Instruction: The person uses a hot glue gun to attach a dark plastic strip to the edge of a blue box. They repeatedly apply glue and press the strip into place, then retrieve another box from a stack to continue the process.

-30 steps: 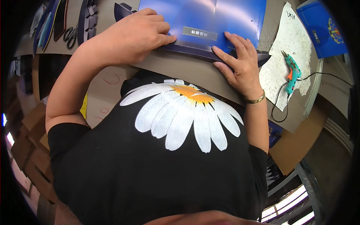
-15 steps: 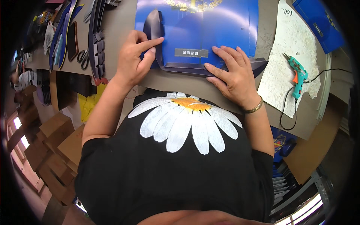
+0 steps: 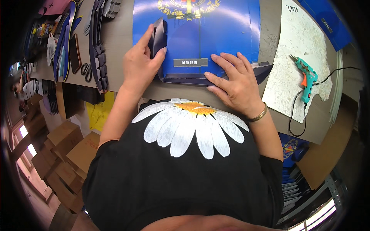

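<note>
A flat blue printed cardboard sheet [image 3: 216,34] with gold ornament lies on the brown table [image 3: 119,42] in front of me. My left hand [image 3: 140,63] pinches a dark side flap [image 3: 158,36] at the sheet's left edge and holds it raised. My right hand [image 3: 233,82] rests flat, fingers spread, on the sheet's near edge beside a small grey label [image 3: 190,62]. A gold bracelet [image 3: 259,114] circles my right wrist.
A teal hot glue gun [image 3: 305,77] with a black cord lies on a white speckled sheet [image 3: 298,50] at right. Stacks of dark die-cut pieces [image 3: 98,50] and scissors [image 3: 85,71] sit at left. Cardboard boxes [image 3: 65,150] stand on the floor lower left.
The view tilted so more of the table shows. My left hand slid from the sheet's top to its left edge and lifted the dark flap. My right hand stayed pressed on the near edge.
</note>
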### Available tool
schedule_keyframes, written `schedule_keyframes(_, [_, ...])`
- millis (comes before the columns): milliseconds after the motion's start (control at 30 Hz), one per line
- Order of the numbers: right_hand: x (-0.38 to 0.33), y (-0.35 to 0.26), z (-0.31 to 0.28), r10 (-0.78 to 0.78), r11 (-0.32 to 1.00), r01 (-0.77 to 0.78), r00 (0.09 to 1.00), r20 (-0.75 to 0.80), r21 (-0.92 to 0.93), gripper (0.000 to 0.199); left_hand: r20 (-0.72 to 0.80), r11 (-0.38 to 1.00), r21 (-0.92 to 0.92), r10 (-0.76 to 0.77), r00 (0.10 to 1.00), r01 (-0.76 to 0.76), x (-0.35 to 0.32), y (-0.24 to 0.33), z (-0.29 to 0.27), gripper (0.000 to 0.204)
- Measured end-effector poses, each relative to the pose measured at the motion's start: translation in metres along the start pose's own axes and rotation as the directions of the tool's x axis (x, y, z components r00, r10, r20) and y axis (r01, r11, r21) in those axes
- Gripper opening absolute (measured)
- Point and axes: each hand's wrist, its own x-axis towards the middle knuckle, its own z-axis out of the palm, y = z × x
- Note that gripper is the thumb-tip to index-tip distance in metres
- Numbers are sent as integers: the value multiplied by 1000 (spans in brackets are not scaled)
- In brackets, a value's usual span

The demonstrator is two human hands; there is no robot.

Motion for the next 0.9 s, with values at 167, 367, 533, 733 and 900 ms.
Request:
schedule_keyframes(167, [-1,-3,1,12,1000,-12,1000,-6,8,28,2,998,-41,46,999,-46,2,0,3,61])
schedule_keyframes(367, [4,-5,5,45,999,-46,998,-47,-20,31,-19,996,-57,71,997,-72,24,-2,8,55])
schedule_keyframes(533, [4,-4,4,51,999,-52,998,-35,-16,32,4,994,55,90,996,-90,31,9,12,54])
schedule_keyframes(733, [3,-3,5,55,998,-55,998,-34,-3,32,-65,971,142,202,977,-192,28,7,13,50])
schedule_keyframes(900, [3,-3,4,54,999,-54,998,-32,-4,33,31,923,270,276,961,-274,32,18,17,43])
